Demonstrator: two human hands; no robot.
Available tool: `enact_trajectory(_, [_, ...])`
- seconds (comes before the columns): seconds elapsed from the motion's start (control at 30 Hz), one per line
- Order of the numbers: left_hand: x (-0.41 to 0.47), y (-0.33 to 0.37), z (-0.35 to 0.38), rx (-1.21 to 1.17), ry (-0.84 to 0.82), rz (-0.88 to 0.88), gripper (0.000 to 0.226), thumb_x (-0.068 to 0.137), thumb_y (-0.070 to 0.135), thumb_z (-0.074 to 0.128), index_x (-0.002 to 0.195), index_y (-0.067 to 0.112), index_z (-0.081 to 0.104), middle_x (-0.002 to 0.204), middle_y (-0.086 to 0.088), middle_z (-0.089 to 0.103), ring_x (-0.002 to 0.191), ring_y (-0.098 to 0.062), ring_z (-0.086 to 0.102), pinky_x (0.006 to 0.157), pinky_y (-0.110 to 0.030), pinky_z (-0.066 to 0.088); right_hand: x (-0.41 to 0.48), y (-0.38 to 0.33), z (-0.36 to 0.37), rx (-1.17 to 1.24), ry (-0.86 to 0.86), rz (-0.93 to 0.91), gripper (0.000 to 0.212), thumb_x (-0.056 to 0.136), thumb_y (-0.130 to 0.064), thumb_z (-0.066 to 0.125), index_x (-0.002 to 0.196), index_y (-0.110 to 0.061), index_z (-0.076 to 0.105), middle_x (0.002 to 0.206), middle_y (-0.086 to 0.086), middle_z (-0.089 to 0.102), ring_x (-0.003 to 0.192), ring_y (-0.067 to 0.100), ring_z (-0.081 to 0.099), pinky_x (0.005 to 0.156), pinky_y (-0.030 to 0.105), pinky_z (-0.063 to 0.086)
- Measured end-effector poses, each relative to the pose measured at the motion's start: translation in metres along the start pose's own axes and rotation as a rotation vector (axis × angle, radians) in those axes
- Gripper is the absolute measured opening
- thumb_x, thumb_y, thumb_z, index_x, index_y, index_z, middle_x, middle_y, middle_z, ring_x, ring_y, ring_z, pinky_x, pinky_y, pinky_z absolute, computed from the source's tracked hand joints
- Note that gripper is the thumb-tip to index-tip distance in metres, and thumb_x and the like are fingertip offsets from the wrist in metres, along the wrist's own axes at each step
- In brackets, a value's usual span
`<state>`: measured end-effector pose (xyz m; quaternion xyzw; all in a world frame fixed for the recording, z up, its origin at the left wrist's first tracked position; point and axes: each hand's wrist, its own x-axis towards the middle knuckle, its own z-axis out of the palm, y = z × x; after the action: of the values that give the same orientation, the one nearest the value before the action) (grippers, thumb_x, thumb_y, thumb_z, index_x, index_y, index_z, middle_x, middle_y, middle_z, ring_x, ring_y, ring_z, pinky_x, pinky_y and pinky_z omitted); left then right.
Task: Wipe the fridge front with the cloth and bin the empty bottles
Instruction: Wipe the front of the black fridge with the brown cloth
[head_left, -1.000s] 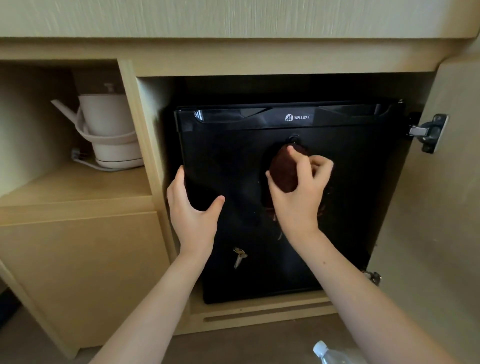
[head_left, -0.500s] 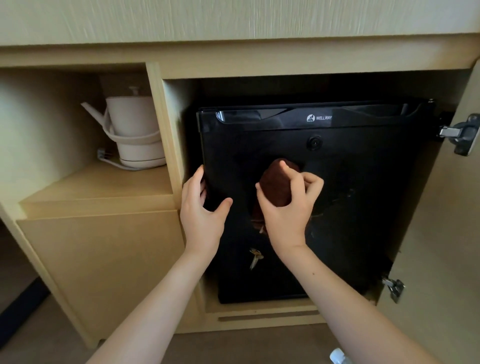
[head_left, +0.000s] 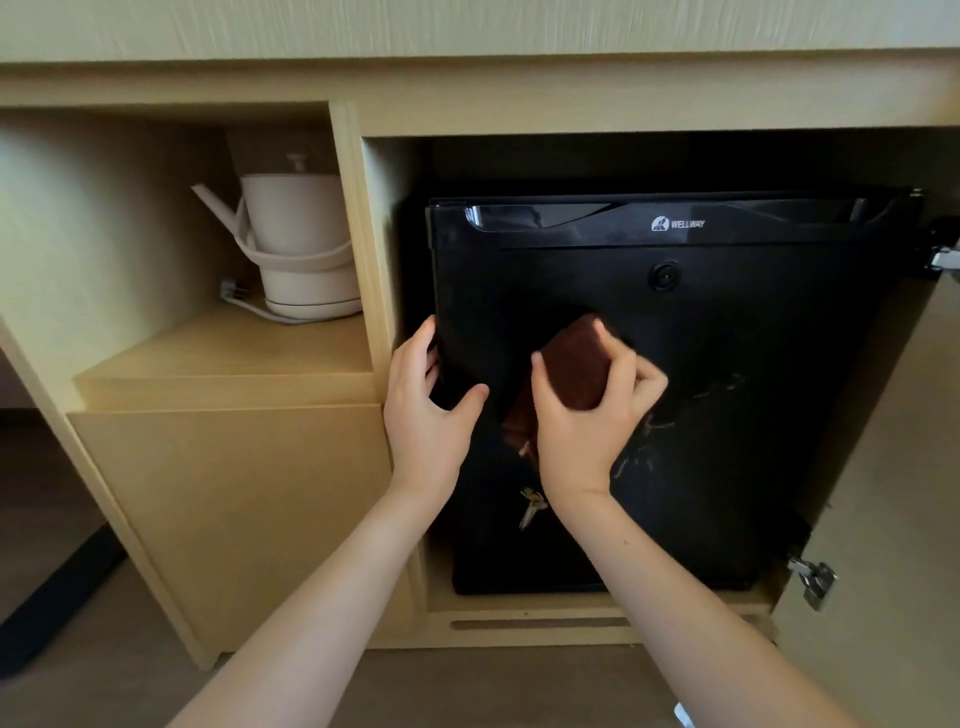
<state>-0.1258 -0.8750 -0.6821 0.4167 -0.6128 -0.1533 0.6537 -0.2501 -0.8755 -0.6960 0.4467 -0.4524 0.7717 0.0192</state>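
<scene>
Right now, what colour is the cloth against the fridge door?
Dark reddish brown; the head view shows the cloth gripped in the right hand.

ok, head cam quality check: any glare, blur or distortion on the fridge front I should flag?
Head view: wide-angle warp, so the fridge looks tapered downward and the cabinet lines splay. There is a glare streak on the fridge's glossy top strip, and deep shadow in the recess above it. The right hand gripping the cloth shows slight motion blur at its outer fingers. The left hand and kettle are sharp.
</scene>
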Motion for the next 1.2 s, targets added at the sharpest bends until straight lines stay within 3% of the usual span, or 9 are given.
enact_trajectory(0.13, [-0.002,0.000,0.000,-0.012,-0.004,0.010,0.077,0.080,0.006,0.077,0.146,0.021,0.041,0.137,0.016,0.043,0.131,-0.006,0.045,0.109,-0.026,0.041,-0.051,0.034,-0.033,-0.022,-0.157,0.170,0.057,0.079,-0.020,0.084,0.123,-0.035,0.050,0.120,-0.010,0.028,0.111,-0.013,0.042,0.088,-0.001,0.040])
enact_trajectory(0.2, [-0.003,-0.004,0.002,-0.007,0.001,0.019,0.076,0.081,0.007,0.077,0.146,0.023,0.040,0.135,0.021,0.042,0.132,-0.005,0.044,0.109,-0.025,0.040,-0.044,0.030,-0.031,0.004,-0.133,0.208,0.054,0.079,-0.020,0.084,0.121,-0.031,0.051,0.120,-0.004,0.031,0.110,-0.005,0.047,0.088,0.002,0.042])
enact_trajectory(0.27, [-0.004,-0.007,0.005,-0.003,0.012,0.021,0.076,0.082,0.009,0.076,0.147,0.024,0.040,0.133,0.024,0.041,0.132,-0.003,0.043,0.109,-0.023,0.039,-0.014,0.010,-0.017,0.032,-0.065,0.116,0.052,0.078,-0.021,0.085,0.121,-0.022,0.055,0.119,0.001,0.035,0.109,0.008,0.051,0.088,0.004,0.041])
enact_trajectory(0.43, [-0.008,-0.012,0.007,-0.062,0.010,-0.012,0.072,0.084,0.011,0.075,0.146,0.025,0.041,0.132,0.029,0.042,0.133,-0.001,0.042,0.109,-0.024,0.039,0.018,-0.009,0.002,0.002,-0.002,-0.044,0.054,0.077,-0.027,0.083,0.122,-0.018,0.055,0.119,0.002,0.036,0.110,0.006,0.049,0.091,0.006,0.042])
enact_trajectory(0.63, [-0.019,-0.021,0.008,-0.054,0.005,-0.078,0.067,0.087,0.018,0.073,0.144,0.034,0.042,0.128,0.037,0.044,0.129,0.003,0.044,0.108,-0.029,0.043,-0.065,0.045,-0.042,-0.042,-0.282,0.219,0.059,0.079,-0.020,0.085,0.122,-0.035,0.048,0.121,-0.009,0.029,0.112,-0.010,0.043,0.084,-0.002,0.040])
enact_trajectory(0.8, [-0.027,-0.030,0.010,-0.037,0.003,-0.096,0.066,0.088,0.022,0.072,0.144,0.035,0.041,0.128,0.036,0.043,0.129,0.004,0.044,0.106,-0.023,0.041,-0.021,0.015,-0.010,0.025,-0.104,0.081,0.055,0.078,-0.027,0.085,0.121,-0.031,0.050,0.114,-0.013,0.033,0.108,-0.013,0.045,0.085,0.000,0.041])
enact_trajectory(0.97, [-0.041,-0.039,0.010,-0.068,-0.010,-0.185,0.060,0.089,0.021,0.070,0.142,0.032,0.045,0.132,0.024,0.049,0.127,0.005,0.046,0.107,-0.023,0.042,-0.057,0.035,-0.020,-0.027,-0.184,0.149,0.059,0.079,-0.021,0.084,0.124,-0.032,0.047,0.118,-0.013,0.029,0.113,-0.003,0.045,0.094,0.011,0.046])
enact_trajectory(1.1, [-0.058,-0.047,0.011,-0.078,-0.025,-0.273,0.062,0.088,0.016,0.071,0.142,0.032,0.045,0.132,0.022,0.048,0.121,0.008,0.047,0.108,-0.024,0.041,-0.095,0.056,-0.045,-0.118,-0.313,0.336,0.058,0.082,-0.020,0.081,0.120,-0.035,0.040,0.117,-0.011,0.028,0.115,0.013,0.048,0.097,0.037,0.054])
enact_trajectory(1.2, [-0.059,-0.052,0.012,-0.072,-0.016,-0.284,0.064,0.088,0.015,0.072,0.142,0.032,0.044,0.133,0.020,0.048,0.124,0.004,0.046,0.106,-0.018,0.040,-0.066,0.038,-0.024,-0.023,-0.200,0.225,0.053,0.082,-0.024,0.081,0.118,-0.035,0.043,0.114,-0.010,0.033,0.110,-0.008,0.046,0.089,0.008,0.045])
